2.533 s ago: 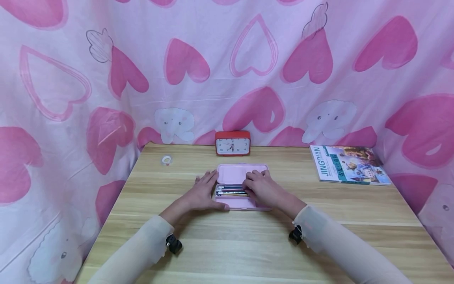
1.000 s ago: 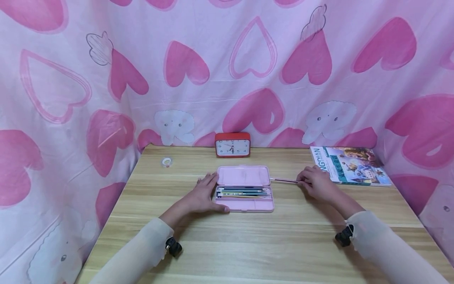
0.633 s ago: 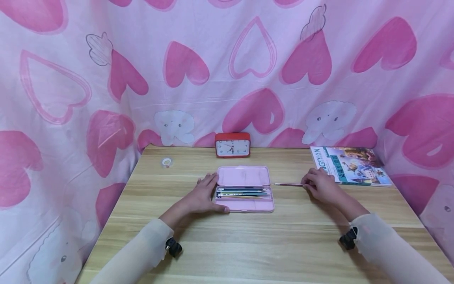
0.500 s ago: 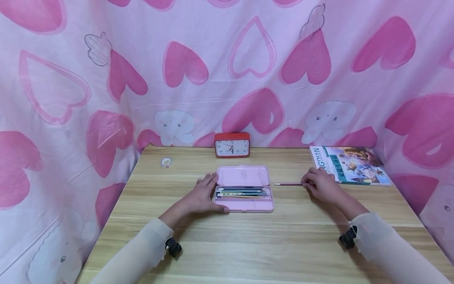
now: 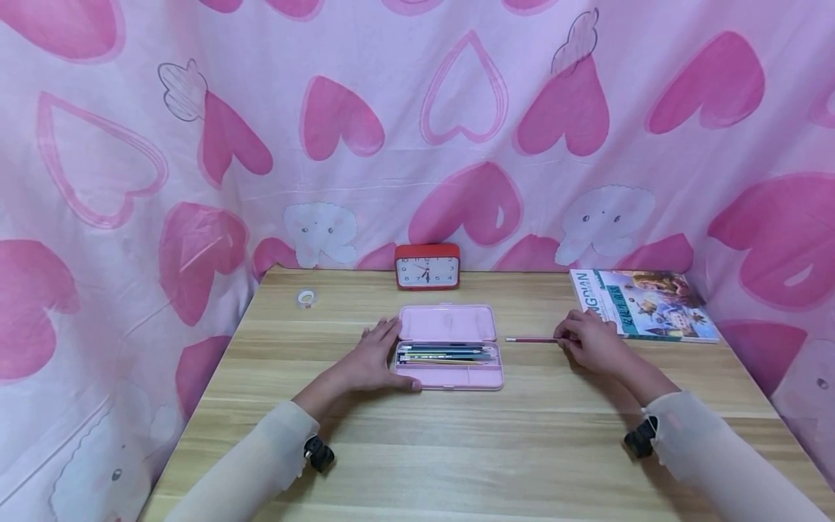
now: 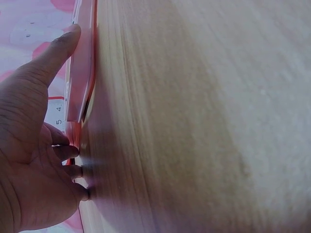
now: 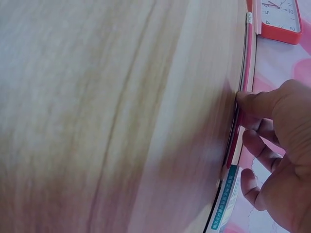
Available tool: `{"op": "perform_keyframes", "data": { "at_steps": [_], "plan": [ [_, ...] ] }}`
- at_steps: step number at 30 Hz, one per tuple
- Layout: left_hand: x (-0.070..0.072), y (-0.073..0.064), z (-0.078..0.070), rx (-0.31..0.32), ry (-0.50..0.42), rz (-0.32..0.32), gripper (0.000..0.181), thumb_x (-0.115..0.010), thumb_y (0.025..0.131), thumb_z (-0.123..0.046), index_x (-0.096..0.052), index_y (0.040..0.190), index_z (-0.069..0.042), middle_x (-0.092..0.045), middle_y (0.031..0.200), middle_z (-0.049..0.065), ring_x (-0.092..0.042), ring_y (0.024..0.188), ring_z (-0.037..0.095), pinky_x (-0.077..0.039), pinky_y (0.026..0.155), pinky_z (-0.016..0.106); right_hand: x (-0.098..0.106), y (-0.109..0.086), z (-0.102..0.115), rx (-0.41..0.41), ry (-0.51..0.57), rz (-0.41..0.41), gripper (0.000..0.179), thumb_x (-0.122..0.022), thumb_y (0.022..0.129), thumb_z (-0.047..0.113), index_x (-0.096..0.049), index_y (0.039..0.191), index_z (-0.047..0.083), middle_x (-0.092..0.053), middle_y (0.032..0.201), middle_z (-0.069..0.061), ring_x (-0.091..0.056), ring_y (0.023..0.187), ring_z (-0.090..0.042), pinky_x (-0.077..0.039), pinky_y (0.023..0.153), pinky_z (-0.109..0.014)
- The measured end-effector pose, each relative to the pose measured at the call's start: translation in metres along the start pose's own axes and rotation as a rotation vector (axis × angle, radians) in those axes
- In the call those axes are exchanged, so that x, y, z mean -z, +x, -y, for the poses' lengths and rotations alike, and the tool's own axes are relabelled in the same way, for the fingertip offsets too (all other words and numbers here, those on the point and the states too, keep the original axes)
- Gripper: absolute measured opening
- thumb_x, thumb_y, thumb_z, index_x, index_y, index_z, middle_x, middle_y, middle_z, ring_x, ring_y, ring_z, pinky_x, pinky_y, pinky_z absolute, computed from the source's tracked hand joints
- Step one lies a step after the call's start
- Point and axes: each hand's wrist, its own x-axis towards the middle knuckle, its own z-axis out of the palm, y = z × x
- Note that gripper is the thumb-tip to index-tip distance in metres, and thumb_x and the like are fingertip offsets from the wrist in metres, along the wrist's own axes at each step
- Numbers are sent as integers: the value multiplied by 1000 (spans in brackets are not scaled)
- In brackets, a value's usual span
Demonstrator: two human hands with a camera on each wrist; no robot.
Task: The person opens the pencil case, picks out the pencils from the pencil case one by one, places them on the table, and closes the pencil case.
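A pink pencil case [image 5: 446,322] lies on the table with its lid folded back. Several pencils [image 5: 443,354] fill its rear compartment. My left hand [image 5: 363,359] rests at the case's left end, fingers extended, its thumb along the front edge; in the left wrist view the thumb [image 6: 60,48] lies against the case's side. To the right of the case, a dark red pencil [image 5: 531,339] with a pale end lies along the table. My right hand [image 5: 590,341] pinches its far end between thumb and fingertips, as the right wrist view also shows. The pencil's right end is hidden by the fingers.
Behind the case stands a red clock [image 5: 427,268]. A small tape roll [image 5: 306,297] lies at the back left. At the back right, just beyond my right hand, lies a picture-covered book [image 5: 652,308]. A pink heart-patterned curtain [image 5: 365,167] hangs around the table [image 5: 470,457].
My right hand has come out of the case and moved right, bringing the dark red pencil onto the table. It is almost still over the last half second. The left hand stays put.
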Motion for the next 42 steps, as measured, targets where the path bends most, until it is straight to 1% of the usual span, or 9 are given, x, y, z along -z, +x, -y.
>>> {"op": "perform_keyframes", "data": {
  "at_steps": [5,9,12,14,19,25,31,37,42],
  "plan": [
    [0,0,1,-5,5,-2,142,-88,75,-78,-14,179,-17,-12,189,7,1,177,30,-2,143,56,1,1,5,26,1,-17,9,-81,101,18,-81,109,17,-67,104,-3,-52,100,-27,-37,81,-44],
    [-1,1,2,-7,6,-5,143,-88,75,-79,-14,179,-17,-12,189,7,0,177,31,-2,143,56,1,4,12,92,-22,-55,15,-82,100,22,-82,113,14,-72,110,-5,-56,103,-28,-43,82,-46],
    [-1,2,3,-10,10,-11,143,-88,75,-80,-15,179,-16,-14,188,8,-1,176,32,-2,143,58,1,7,22,129,-23,-63,21,-82,100,23,-82,118,12,-74,117,-8,-57,107,-30,-47,84,-52],
    [-1,2,3,-9,18,-17,143,-88,75,-80,-15,179,-16,-15,188,8,-1,176,33,-2,143,59,1,10,31,127,-15,-53,24,-82,100,24,-81,121,13,-73,122,-8,-57,112,-31,-49,90,-59],
    [-1,1,3,-4,30,-29,143,-88,74,-81,-16,179,-15,-16,188,8,-2,176,33,-1,142,60,0,18,60,108,34,-24,30,-81,102,28,-79,127,13,-72,129,-8,-55,122,-33,-45,102,-67],
    [-3,2,3,12,15,-35,142,-89,73,-80,-17,179,-17,-17,188,6,-3,176,32,-1,143,60,-7,29,93,181,57,-20,29,-84,100,28,-80,126,15,-73,129,-5,-57,121,-30,-44,101,-60],
    [-3,1,4,17,18,-29,143,-89,73,-81,-16,179,-19,-16,188,6,-2,177,30,0,143,58,-18,38,125,211,101,42,27,-85,99,27,-82,125,19,-73,124,1,-55,119,-24,-44,103,-57],
    [-4,2,4,23,20,-20,145,-88,72,-83,-15,180,-19,-15,188,6,-3,176,30,-3,143,56,-30,46,147,292,66,82,25,-84,101,27,-83,125,22,-69,116,4,-53,114,-20,-40,93,-46],
    [-3,2,3,27,17,-19,144,-88,73,-82,-15,179,-18,-15,188,6,-3,176,30,-3,144,55,-36,52,157,317,14,105,24,-83,102,25,-84,125,22,-68,115,5,-51,111,-19,-41,95,-48]
  ]
}}
